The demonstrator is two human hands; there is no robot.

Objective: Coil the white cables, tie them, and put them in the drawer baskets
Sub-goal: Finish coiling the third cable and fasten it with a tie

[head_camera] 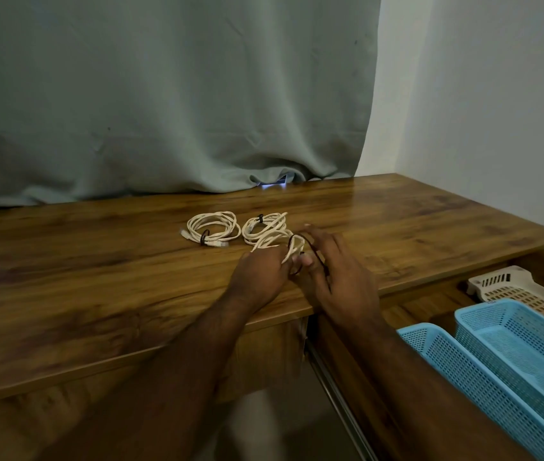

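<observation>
While bent over the bench: both hands met at a third cable coil
Left hand [259,272]: fingers curled, pinched the near loops of the loose coil [279,242]
Right hand [334,271]: thumb and fingers gripped a dark tie [315,254], strung from the coil across the palm
Loose coil: white, untied, lay on the bench [97,261] just ahead of the hands, touching the middle coil
Middle coil [264,226]: white, bound with a black tie at its far side, flat on the bench
Left coil [212,229]: white, bound with a black tie at its near side, plugs pointing out, just beside the middle coil, apart from the hands
Drawer [423,307]: pulled open at the right, below the bench edge
Near basket [463,367]: blue, mesh, in the drawer
Second basket [523,341]: blue, mesh, beside the first, further right
White basket [513,287]: mesh, at the back of the drawer
Baskets' contents: no cable seen in the parts visible
Curtain [164,94]: grey-green, draped onto the bench's far edge
Wall [496,94]: pale, at the right
</observation>
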